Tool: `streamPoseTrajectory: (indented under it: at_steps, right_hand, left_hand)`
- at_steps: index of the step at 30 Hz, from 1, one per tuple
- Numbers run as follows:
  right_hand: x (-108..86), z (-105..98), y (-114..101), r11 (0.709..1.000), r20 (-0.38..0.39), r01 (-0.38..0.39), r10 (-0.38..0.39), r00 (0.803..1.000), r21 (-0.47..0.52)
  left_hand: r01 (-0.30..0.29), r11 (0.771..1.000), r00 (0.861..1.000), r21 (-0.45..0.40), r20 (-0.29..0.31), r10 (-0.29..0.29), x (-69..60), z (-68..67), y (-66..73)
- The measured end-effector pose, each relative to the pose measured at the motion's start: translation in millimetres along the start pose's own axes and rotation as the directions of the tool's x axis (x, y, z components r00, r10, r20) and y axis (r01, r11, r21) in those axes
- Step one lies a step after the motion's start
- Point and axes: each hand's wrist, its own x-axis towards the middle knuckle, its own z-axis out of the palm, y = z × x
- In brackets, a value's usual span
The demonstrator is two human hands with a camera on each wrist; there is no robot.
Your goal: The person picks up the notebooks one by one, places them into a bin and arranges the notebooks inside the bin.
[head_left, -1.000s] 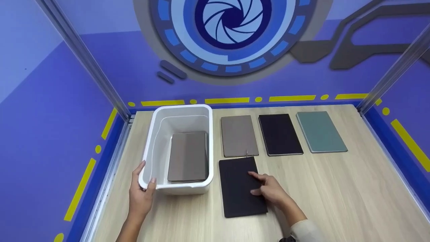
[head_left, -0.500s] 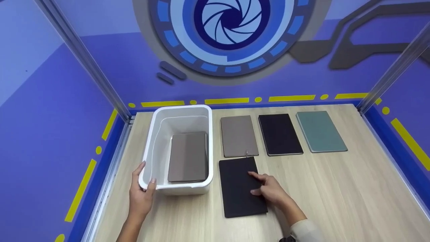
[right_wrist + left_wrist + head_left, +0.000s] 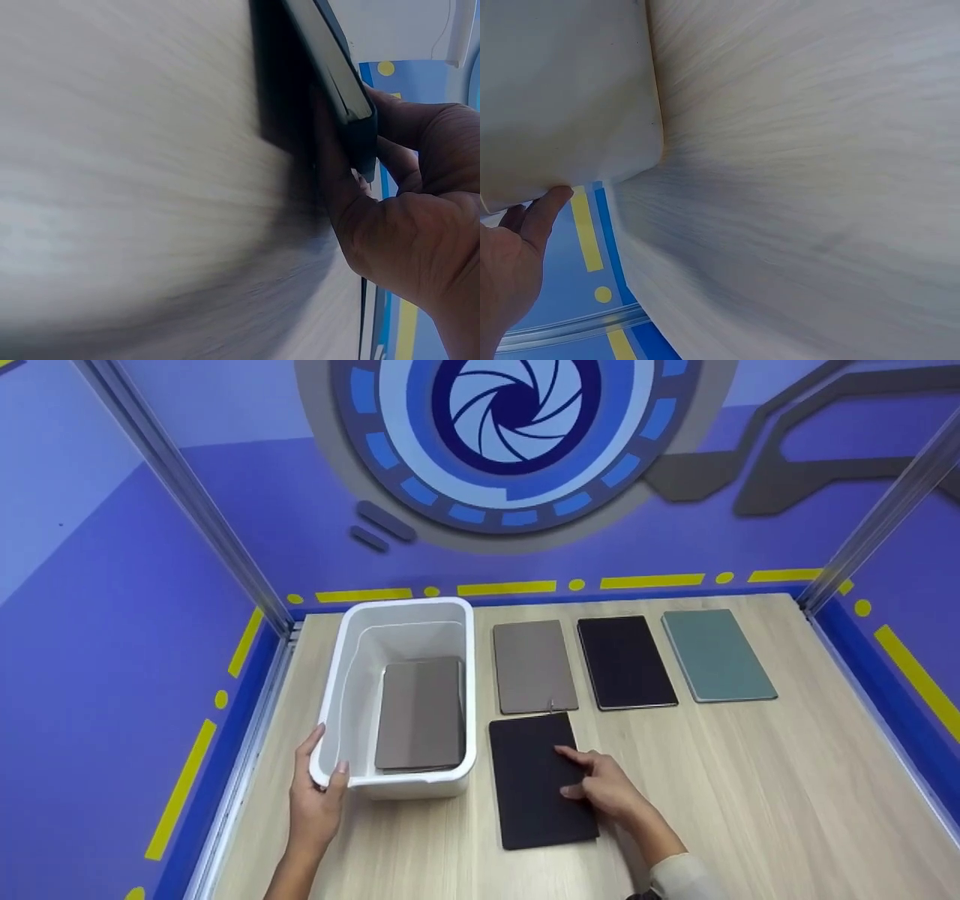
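Observation:
A white plastic bin (image 3: 397,604) stands on the left of the table, and my left hand (image 3: 316,810) grips its near left corner, thumb over the rim. In the left wrist view, fingers of the left hand (image 3: 514,262) touch the outside of the bin (image 3: 562,90). At least one taupe notebook (image 3: 420,712) lies inside, close to the right wall. To the right of the bin, my right hand (image 3: 611,791) holds a black notebook (image 3: 532,787) by its right edge. The right wrist view has this notebook (image 3: 322,45) raised over the tabletop, with fingers on both of its faces.
Behind the held notebook, another taupe notebook (image 3: 534,664), a second black notebook (image 3: 627,660) and a green notebook (image 3: 718,654) lie in a row on the wooden table (image 3: 780,795). Blue panels (image 3: 255,510) and metal posts (image 3: 202,502) enclose the back and sides.

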Motion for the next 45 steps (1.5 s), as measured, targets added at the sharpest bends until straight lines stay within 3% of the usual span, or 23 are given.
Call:
streamPoseTrajectory:
  at_steps: [17,45]
  right_hand:
    - [1.2,0.8,-0.9,1.000,0.004,-0.003,0.003,1.000,-0.001]
    - [3.6,1.9,2.3,1.000,-0.010,-0.008,0.008,1.000,0.019]
  left_hand:
    - [0.020,1.000,1.000,0.014,0.010,-0.021,0.2,-1.5,1.1]
    - [0.006,1.000,1.000,-0.018,0.009,-0.006,-2.0,-0.9,-0.3]
